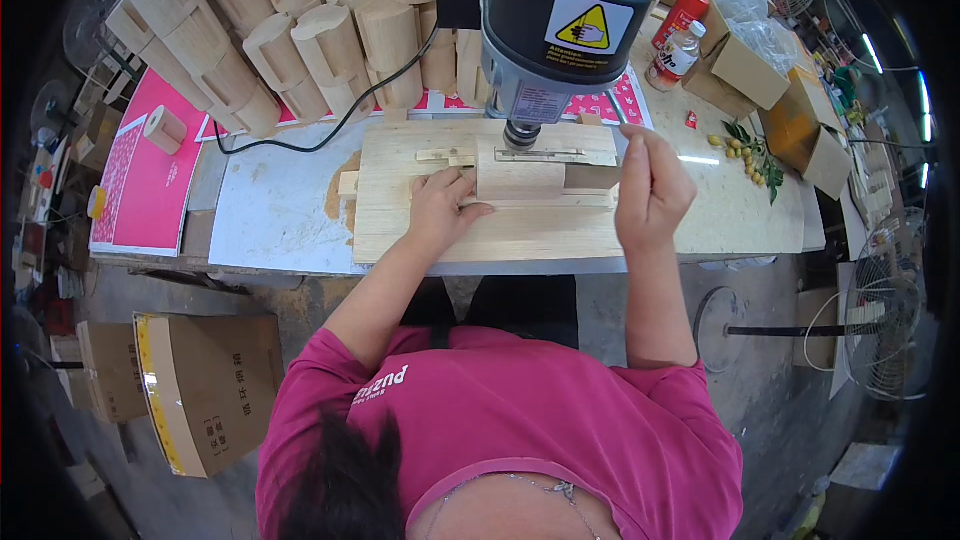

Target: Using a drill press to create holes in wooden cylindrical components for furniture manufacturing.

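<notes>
A dark bench drill press [565, 0] stands over the table, its chuck [521, 133] pointing down at a pale wooden block [520, 180]. The block lies in a wooden jig on a flat wooden board [420, 240]. At the block's left end is my left hand [438, 210], thumb and fingers closed against it. Off to the right, my right hand [655, 195] is raised in a closed grip on the drill press lever [615, 108]. Whether the bit touches the wood is hard to make out.
Stacked, grooved wooden cylinders [330, 50] line the back left. A black cable [365, 95] crosses the table. At right are a drink bottle [675, 57], a red can [682, 17], yellow fruit with leaves [745, 152] and open cartons [800, 120]. A cardboard box [215, 390] sits lower left.
</notes>
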Demonstrator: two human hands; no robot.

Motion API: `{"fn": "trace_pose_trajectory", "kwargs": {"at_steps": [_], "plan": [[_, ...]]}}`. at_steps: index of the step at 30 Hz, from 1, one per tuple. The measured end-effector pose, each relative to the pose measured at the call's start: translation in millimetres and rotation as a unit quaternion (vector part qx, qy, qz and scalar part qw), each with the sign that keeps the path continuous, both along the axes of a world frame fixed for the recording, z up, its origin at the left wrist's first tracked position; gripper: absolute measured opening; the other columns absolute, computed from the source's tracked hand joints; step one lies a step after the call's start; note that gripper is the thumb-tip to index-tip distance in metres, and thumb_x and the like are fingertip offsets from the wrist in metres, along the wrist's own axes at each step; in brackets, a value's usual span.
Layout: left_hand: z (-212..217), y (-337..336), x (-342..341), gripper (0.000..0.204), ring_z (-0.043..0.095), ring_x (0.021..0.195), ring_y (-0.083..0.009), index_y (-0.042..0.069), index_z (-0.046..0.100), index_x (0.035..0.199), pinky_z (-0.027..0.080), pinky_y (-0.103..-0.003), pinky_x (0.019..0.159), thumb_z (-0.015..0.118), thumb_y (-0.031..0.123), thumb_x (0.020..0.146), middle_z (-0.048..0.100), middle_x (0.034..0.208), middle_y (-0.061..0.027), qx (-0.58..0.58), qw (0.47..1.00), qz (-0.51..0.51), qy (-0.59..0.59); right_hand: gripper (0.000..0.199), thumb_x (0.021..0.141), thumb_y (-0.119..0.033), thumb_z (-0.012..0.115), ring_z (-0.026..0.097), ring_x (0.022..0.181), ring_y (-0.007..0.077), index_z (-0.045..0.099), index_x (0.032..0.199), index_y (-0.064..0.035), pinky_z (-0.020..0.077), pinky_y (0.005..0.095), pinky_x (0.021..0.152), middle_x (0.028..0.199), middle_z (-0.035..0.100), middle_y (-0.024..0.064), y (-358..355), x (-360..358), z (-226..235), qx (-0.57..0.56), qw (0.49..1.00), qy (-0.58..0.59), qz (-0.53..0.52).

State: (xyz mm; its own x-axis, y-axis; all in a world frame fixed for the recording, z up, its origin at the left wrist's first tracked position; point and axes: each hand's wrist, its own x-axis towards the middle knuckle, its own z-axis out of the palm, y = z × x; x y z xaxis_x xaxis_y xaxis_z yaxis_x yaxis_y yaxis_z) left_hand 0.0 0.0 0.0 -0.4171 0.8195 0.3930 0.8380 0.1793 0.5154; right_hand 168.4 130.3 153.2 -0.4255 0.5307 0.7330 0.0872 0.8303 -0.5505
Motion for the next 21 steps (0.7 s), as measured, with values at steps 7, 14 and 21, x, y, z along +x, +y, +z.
{"fn": "trace_pose_trajectory", "kwargs": {"at_steps": [7, 14, 21], "plan": [[0.4, 5.7, -2.1, 0.049, 0.054, 0.079, -0.0223, 0.01, 0.062, 0.102, 0.033, -0.036, 0.073, 0.074, 0.033, 0.06, 0.055, 0.081, -0.0029, 0.014, 1.0, 0.013, 0.017, 0.014, 0.079, 0.0, 0.051, 0.05, 0.056, 0.0222, 0.06, 0.09, 0.0026, 0.0379, 0.0327, 0.053, 0.063, 0.052, 0.0099, 20.9, -15.2, -78.1, 0.052, 0.995, 0.069, 0.044], [-1.6, 4.9, -1.9, 0.051, 0.054, 0.078, -0.0225, 0.01, 0.062, 0.102, 0.033, -0.036, 0.072, 0.074, 0.035, 0.06, 0.055, 0.082, -0.0037, 0.009, 1.0, 0.016, 0.016, 0.011, 0.077, 0.0, 0.053, 0.05, 0.06, 0.0238, 0.06, 0.085, 0.0012, 0.0377, 0.0322, 0.054, 0.066, 0.052, 0.0113, 24.9, -13.5, -77.4, 0.091, 0.99, 0.089, 0.065], [-4.7, 0.7, -2.6, 0.052, 0.054, 0.079, -0.0219, 0.01, 0.062, 0.104, 0.033, -0.036, 0.073, 0.074, 0.035, 0.06, 0.056, 0.08, -0.0046, 0.003, 1.0, 0.02, 0.009, 0.021, 0.083, -0.017, 0.056, 0.056, 0.056, 0.0234, 0.058, 0.073, 0.0014, 0.0418, 0.0311, 0.051, 0.053, 0.05, 0.012, 46.8, -39.1, 53.7, 0.097, 0.993, 0.06, -0.008]]}}
